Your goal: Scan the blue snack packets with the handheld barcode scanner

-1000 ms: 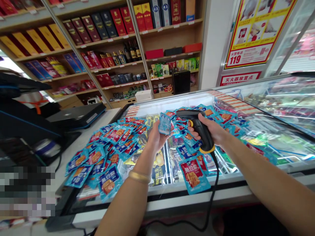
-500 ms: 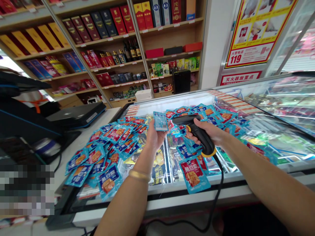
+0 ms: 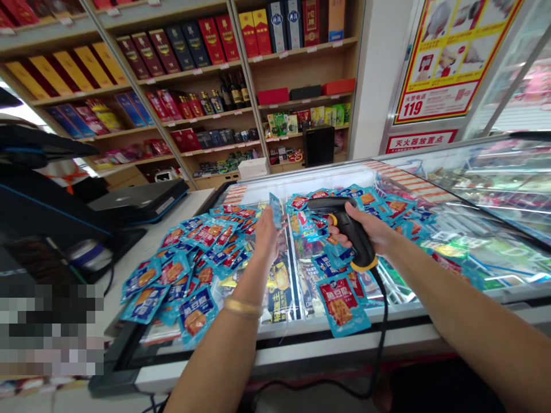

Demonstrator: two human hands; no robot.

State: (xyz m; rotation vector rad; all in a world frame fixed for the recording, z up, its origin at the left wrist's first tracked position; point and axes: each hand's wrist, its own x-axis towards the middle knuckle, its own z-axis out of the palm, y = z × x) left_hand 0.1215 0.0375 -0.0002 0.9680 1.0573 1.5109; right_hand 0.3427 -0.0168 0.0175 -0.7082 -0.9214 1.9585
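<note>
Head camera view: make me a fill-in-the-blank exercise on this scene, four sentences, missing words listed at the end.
1. Of the scanner and the small packet, the left hand holds the ____.
2. The bracelet is worn on the person's ____ side.
3. The scanner's cord is coloured ____.
4. The large number printed on the poster is ____.

Missing words: packet; left; black; 119.
</note>
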